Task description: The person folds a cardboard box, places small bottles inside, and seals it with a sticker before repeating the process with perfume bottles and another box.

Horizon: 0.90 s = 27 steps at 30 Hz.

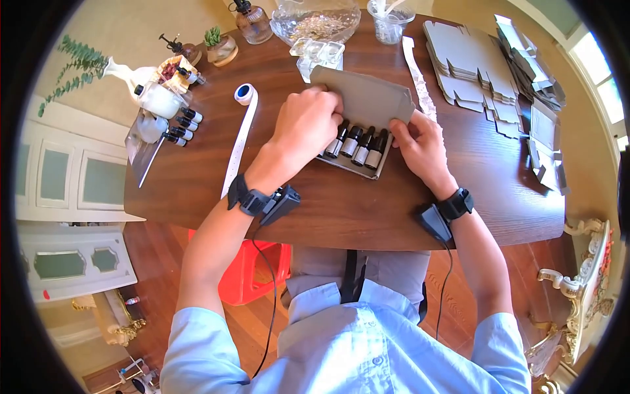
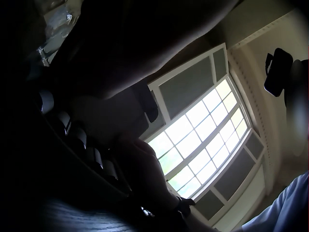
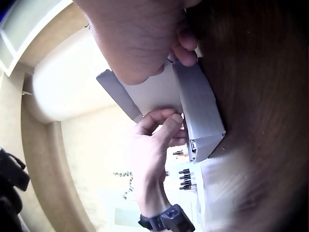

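A small grey cardboard box (image 1: 369, 172) sits on the table in the head view, its lid (image 1: 371, 98) raised and leaning away from the person. Inside, several dark dropper bottles (image 1: 360, 155) with pale labels lie side by side. My left hand (image 1: 305, 121) has its fingers curled at the left edge of the lid, thumb and fingertips pinching there in the right wrist view. On the opposite side, my right hand (image 1: 422, 150) grips the box and lid at the right corner, thumb on the near face. The left wrist view is very dark.
Flattened grey boxes (image 1: 462, 59) are stacked at the right. A measuring tape roll (image 1: 245, 94) trails its strip toward the table edge. More dropper bottles (image 1: 184, 128) stand left near a white vase (image 1: 125, 73). Behind the box are a clear tray (image 1: 317, 56) and a glass bowl (image 1: 315, 23).
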{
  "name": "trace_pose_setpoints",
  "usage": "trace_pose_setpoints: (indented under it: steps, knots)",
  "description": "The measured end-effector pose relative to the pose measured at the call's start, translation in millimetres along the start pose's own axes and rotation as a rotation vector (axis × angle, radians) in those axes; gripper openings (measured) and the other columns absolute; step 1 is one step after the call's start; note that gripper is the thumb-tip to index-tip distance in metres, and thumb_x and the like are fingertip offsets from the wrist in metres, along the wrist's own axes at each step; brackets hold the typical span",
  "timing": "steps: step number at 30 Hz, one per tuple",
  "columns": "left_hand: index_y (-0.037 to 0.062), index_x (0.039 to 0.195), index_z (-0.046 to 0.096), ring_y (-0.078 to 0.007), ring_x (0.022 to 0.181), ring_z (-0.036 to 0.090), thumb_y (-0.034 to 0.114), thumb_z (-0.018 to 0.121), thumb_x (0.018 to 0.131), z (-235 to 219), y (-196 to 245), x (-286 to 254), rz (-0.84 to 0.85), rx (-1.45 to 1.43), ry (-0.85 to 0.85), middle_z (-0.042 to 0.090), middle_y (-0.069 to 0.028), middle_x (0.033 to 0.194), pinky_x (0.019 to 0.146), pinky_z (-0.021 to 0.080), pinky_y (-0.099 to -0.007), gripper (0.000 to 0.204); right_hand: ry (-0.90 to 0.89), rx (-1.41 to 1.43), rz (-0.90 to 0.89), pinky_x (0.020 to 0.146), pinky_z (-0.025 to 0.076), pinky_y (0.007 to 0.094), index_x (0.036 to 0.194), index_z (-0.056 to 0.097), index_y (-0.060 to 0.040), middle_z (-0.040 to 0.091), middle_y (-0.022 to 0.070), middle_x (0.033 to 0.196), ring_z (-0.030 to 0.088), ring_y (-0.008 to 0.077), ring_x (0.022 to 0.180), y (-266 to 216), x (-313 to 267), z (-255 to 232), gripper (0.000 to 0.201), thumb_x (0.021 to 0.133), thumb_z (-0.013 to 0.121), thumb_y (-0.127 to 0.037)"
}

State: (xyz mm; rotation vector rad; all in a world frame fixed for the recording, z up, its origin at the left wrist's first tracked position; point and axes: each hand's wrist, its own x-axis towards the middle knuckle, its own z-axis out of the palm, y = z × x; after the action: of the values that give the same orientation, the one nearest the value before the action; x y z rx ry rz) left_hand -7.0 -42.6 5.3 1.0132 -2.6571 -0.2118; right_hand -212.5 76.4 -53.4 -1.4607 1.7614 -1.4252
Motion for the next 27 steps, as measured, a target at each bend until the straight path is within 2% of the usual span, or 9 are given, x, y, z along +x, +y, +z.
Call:
trace_pose_setpoints:
  steps: [2,5,8,13,14,17,21,24,27]
  knots:
    - [0.0050,0.089,0.079,-0.0368,0.082,0.073,0.011,0.073,0.082,-12.1,1.8,-3.1,-0.020,-0.095,0.066,0.075,-0.0184,0.085,0.076,0.058,-0.0440,0.011,0.001,-0.003,-0.026,0.058,0.046,0.0344,0.092,0.068,-0.0013,0.061,0.0079,0.068,0.058,0.0177,0.058,2.1,-1.6,-0.1,0.013,0.093,0.067,-0.014]
    - [0.0041,0.095,0.079,-0.0328,0.080,0.075,0.011,0.073,0.084,-16.2,-1.1,-17.7,-0.066,-0.230,-0.118,0.076,-0.0164,0.085,0.075,0.058,-0.0403,0.015,0.001,0.025,0.026,0.057,0.046,0.0333,0.091,0.067,-0.0017,0.060,0.0077,0.067,0.056,0.0170,0.057,0.9,-1.1,2.6,0.013,0.093,0.067,-0.014]
    - [0.0039,0.094,0.078,-0.0309,0.077,0.074,0.009,0.073,0.086,-14.2,-7.9,-28.7,-0.058,-0.261,0.046,0.076,-0.0138,0.091,0.072,0.058,-0.0387,0.012,-0.018,0.059,0.051,0.057,0.046,0.0315,0.091,0.067,-0.0014,0.059,0.0059,0.066,0.055,0.0144,0.056,-0.3,-0.1,2.6,0.014,0.094,0.068,-0.015]
    - [0.0037,0.095,0.077,-0.0131,0.068,0.070,0.013,0.077,0.089,-36.5,-43.5,-49.3,-0.167,-0.334,0.230,0.075,-0.0079,0.083,0.064,0.054,-0.0286,0.011,-0.011,0.039,0.039,0.056,0.042,0.0296,0.094,0.068,-0.0006,0.057,0.0044,0.068,0.049,0.0109,0.058,10.1,-0.2,1.3,0.017,0.092,0.072,-0.017]
    - [0.0039,0.095,0.077,-0.0127,0.069,0.070,0.014,0.077,0.089,-48.9,-52.3,-52.0,-0.280,-0.368,0.215,0.076,-0.0076,0.082,0.065,0.054,-0.0277,0.012,-0.022,0.014,0.019,0.056,0.041,0.0295,0.094,0.069,-0.0006,0.058,0.0047,0.070,0.049,0.0108,0.058,11.1,-0.6,0.3,0.017,0.091,0.073,-0.017]
    - [0.0038,0.096,0.077,-0.0141,0.070,0.071,0.018,0.079,0.089,-57.6,-103.7,-58.8,-0.388,-0.361,0.234,0.076,-0.0074,0.081,0.067,0.055,-0.0288,0.016,-0.063,0.057,0.058,0.059,0.043,0.0258,0.103,0.068,-0.0009,0.057,0.0002,0.071,0.051,0.0080,0.064,-1.1,-3.0,-2.3,0.020,0.090,0.075,-0.014]
    - [0.0031,0.101,0.075,-0.0168,0.079,0.072,0.024,0.084,0.084,-65.3,-126.0,-75.6,-0.506,-0.206,0.101,0.076,-0.0081,0.087,0.074,0.057,-0.0316,0.029,-0.079,0.193,0.097,0.062,0.045,0.0221,0.122,0.059,0.0015,0.057,-0.0021,0.074,0.054,0.0050,0.070,-12.9,-6.3,-5.7,0.035,0.088,0.068,-0.001]
    - [0.0012,0.107,0.072,-0.0172,0.083,0.071,0.028,0.088,0.079,-68.0,-123.3,-92.2,-0.584,-0.188,-0.028,0.075,-0.0092,0.093,0.077,0.058,-0.0320,0.042,-0.065,0.084,0.050,0.061,0.045,0.0216,0.125,0.055,0.0033,0.059,0.0005,0.079,0.054,0.0047,0.068,-16.9,-21.8,-18.5,0.039,0.086,0.060,0.006]
    - [-0.0007,0.104,0.071,-0.0149,0.078,0.069,0.027,0.088,0.078,-62.0,-131.9,-102.3,-0.629,-0.325,-0.104,0.074,-0.0075,0.088,0.075,0.057,-0.0313,0.042,0.010,0.049,0.052,0.062,0.044,0.0208,0.114,0.057,0.0019,0.060,0.0013,0.083,0.054,0.0052,0.068,-59.7,-46.1,-21.1,0.030,0.086,0.054,0.011]
